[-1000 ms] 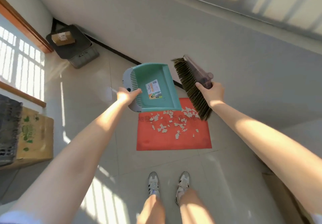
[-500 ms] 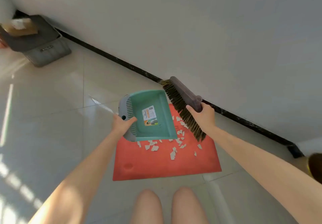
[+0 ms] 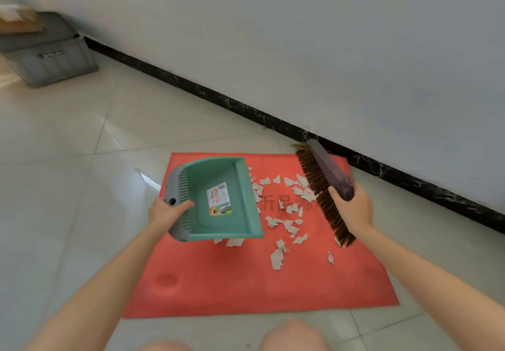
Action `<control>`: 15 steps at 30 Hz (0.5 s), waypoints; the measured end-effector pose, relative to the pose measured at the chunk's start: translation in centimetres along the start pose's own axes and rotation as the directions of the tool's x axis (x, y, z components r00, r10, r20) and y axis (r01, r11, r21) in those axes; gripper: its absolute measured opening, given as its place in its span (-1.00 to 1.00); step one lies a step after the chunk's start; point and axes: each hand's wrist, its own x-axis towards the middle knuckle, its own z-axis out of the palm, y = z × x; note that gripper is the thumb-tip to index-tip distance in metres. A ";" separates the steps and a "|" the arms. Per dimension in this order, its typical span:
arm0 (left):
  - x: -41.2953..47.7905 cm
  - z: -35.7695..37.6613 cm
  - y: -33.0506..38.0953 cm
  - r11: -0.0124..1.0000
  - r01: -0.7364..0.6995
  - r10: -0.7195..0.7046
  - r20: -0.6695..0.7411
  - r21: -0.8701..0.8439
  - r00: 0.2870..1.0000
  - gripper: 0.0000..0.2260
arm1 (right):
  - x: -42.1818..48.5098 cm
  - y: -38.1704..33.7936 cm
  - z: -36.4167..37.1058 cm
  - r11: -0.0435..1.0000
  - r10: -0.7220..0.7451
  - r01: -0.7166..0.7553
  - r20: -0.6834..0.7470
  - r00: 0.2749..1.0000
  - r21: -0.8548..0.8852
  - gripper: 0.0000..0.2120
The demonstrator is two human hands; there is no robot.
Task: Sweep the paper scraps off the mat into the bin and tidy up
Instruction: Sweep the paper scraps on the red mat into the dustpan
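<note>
Red mat (image 3: 218,282) holds paper scraps (image 3: 276,259); left hand (image 3: 166,212) grips dustpan (image 3: 200,186), right hand (image 3: 352,208) grips brush (image 3: 326,167); hard strokes may scatter them.

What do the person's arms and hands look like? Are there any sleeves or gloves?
No sleeves or gloves show. The left arm and right arm are bare right to the picture's edge. The left hand and right hand are bare too, and no watch, bracelet or ring can be seen.
</note>
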 end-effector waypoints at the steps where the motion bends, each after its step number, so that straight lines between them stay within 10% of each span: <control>1: 0.0 0.4 -0.5 1.000 -0.014 0.014 -0.002 0.011 1.000 -0.51 | 0.0 1.0 0.3 1.000 0.016 -0.016 -0.003 1.000 0.004 -0.46; 15: -1.7 -3.6 -4.0 0.998 -0.057 0.060 -0.087 0.029 0.994 -0.68 | 5.6 12.8 2.2 0.965 0.142 -0.178 -0.187 0.972 -0.191 -0.54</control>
